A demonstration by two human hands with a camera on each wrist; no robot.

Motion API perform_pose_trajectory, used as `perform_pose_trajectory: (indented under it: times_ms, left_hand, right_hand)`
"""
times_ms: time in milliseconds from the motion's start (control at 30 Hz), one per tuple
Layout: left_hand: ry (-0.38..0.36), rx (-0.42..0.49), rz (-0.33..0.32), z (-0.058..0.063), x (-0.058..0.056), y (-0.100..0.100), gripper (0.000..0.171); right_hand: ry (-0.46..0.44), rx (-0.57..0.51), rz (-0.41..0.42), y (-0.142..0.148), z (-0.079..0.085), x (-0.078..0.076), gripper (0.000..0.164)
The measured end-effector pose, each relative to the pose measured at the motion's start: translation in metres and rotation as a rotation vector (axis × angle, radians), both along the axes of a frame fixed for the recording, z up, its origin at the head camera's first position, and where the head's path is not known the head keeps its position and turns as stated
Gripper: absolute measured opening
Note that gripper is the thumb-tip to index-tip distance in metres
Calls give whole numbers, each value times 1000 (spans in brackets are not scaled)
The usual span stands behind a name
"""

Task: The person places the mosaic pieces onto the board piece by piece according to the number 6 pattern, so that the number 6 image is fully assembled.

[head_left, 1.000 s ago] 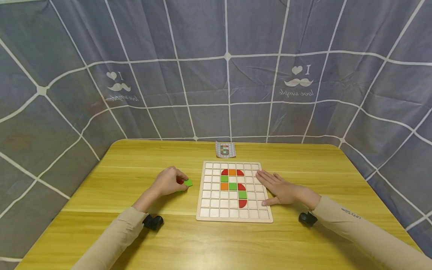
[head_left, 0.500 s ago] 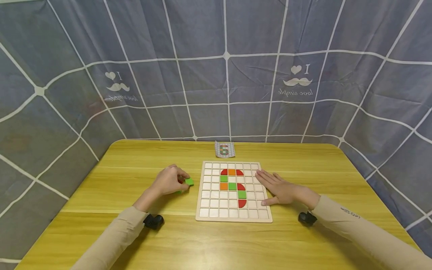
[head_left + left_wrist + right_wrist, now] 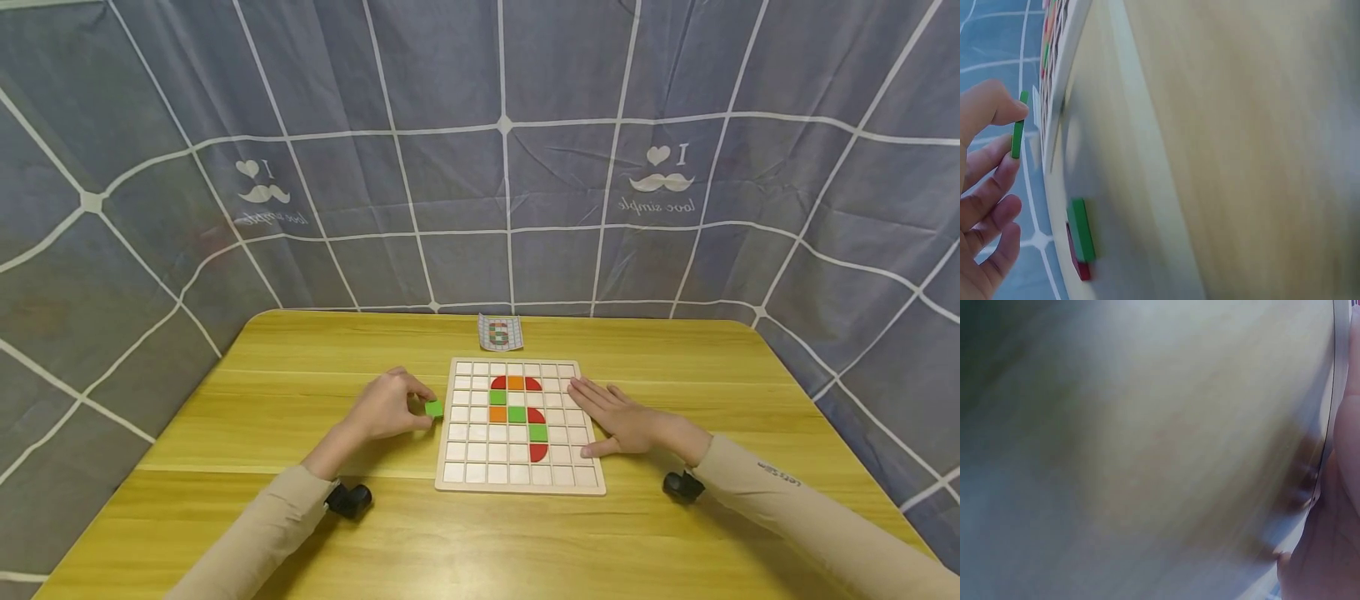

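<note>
My left hand (image 3: 386,406) pinches a flat green square tile (image 3: 434,408) between thumb and fingertips, just left of the wooden grid board (image 3: 465,486). In the left wrist view the pinched tile (image 3: 1019,128) is seen edge-on, above the table. Another green tile (image 3: 1082,230) and a red piece (image 3: 1083,270) lie on the table below that hand. My right hand (image 3: 626,421) rests with straight fingers on the board's right edge. Red rounded pieces with green and orange squares sit in the grid's middle, among them a green tile (image 3: 498,397) and an orange tile (image 3: 498,414).
A small printed card (image 3: 500,332) with a coloured pattern lies behind the board. The wooden table (image 3: 480,542) reaches a grey checked curtain (image 3: 435,167) at the back and sides. Black wrist cameras (image 3: 349,500) sit at both cuffs.
My left hand has moved right with the green tile, from over the loose pieces to beside the board's left edge. The right hand has stayed in place.
</note>
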State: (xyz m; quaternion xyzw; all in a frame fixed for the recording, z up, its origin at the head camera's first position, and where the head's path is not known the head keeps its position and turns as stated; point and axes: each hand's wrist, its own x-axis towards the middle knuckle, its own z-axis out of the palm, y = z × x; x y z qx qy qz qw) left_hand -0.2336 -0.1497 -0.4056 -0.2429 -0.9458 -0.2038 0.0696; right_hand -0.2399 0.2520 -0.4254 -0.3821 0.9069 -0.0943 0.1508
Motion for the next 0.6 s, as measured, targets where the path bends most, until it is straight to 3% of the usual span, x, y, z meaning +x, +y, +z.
perform_pose_trajectory:
  times_ms: [300,600]
  left_hand:
    - [12,16,-98,1,11,25,28]
    - [17,30,-171,-2,19,50,24]
  right_hand:
    - [3,-22,0,1,-2,0,96]
    - [-6,20,-14,1,-3,-2,97]
